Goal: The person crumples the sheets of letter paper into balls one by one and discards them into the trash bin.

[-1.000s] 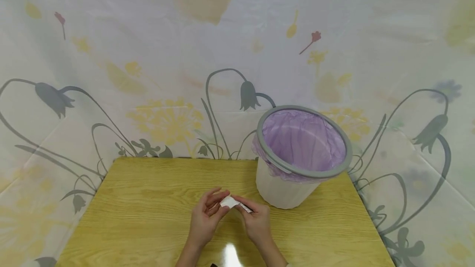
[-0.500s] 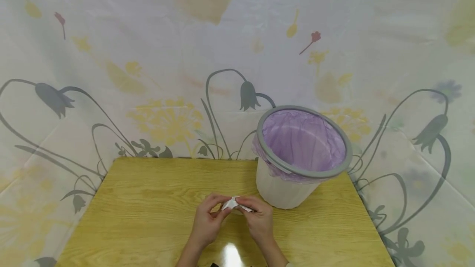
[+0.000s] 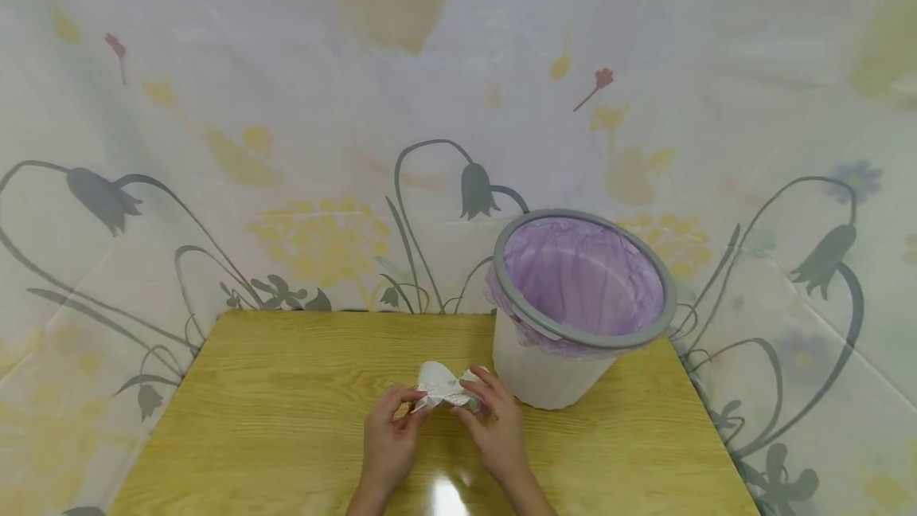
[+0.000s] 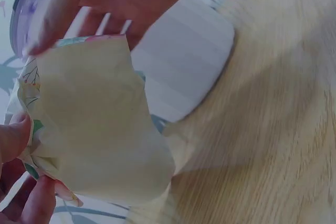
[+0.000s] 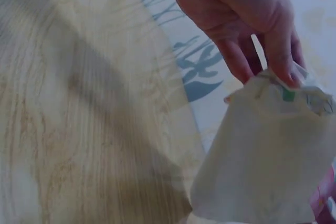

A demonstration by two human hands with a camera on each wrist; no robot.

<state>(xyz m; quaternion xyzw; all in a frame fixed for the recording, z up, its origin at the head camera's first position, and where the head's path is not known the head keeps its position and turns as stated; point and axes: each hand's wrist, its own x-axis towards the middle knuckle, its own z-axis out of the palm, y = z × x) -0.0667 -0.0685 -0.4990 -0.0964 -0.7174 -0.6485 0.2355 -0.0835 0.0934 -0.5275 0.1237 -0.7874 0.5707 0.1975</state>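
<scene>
Both hands hold one small white paper wrapper point(image 3: 442, 385) just above the wooden table point(image 3: 286, 428), left of the bin. My left hand point(image 3: 401, 416) pinches its left end and my right hand point(image 3: 481, 408) pinches its right end. The wrapper stands spread into a folded, bow-like shape. Seen from the left wrist, the pale wrapper point(image 4: 94, 124) has a printed edge, with fingertips point(image 4: 10, 140) on its corner. The right wrist view has the wrapper point(image 5: 262, 161) hanging from my fingers point(image 5: 278, 51).
A white waste bin point(image 3: 552, 373) with a grey rim and purple liner point(image 3: 583, 273) stands on the table's back right, close to my right hand. A flower-printed cloth point(image 3: 286, 142) hangs behind and around the table. Bare tabletop lies to the left.
The wrapper has been pulled out wider between my hands and lifted slightly; it was a small crumpled wad before. The head view has shifted a little.
</scene>
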